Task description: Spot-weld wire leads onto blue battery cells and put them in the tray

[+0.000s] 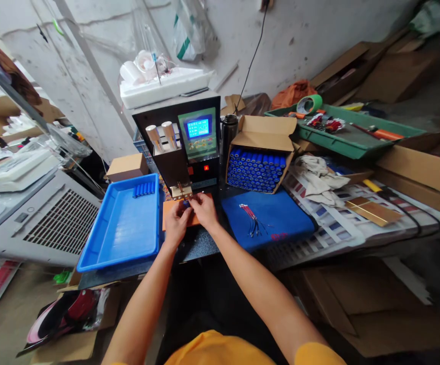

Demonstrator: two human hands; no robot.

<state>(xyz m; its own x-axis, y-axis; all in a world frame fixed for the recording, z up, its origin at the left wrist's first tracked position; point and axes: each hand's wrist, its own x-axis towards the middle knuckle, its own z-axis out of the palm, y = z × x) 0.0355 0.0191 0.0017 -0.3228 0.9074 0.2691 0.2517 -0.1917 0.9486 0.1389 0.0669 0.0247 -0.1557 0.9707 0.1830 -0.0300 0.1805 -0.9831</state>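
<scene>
My left hand [176, 219] and my right hand [204, 209] meet over an orange pad [167, 209] just below the electrode tips [182, 191] of a black spot-welding machine [189, 147]. Both hands pinch a small blue cylindrical cell [186, 204] between their fingertips, right under the tips. Fingers of both hands are curled closed around it. The cell is mostly hidden by my fingers.
A blue tray [121, 228] on the left holds several blue cells [144, 189]. An open cardboard box [260, 152] of many blue cells stands right of the machine. A blue cloth [281, 218] carries red-and-black wires [251, 217]. A green tray [341, 134] with tape sits behind.
</scene>
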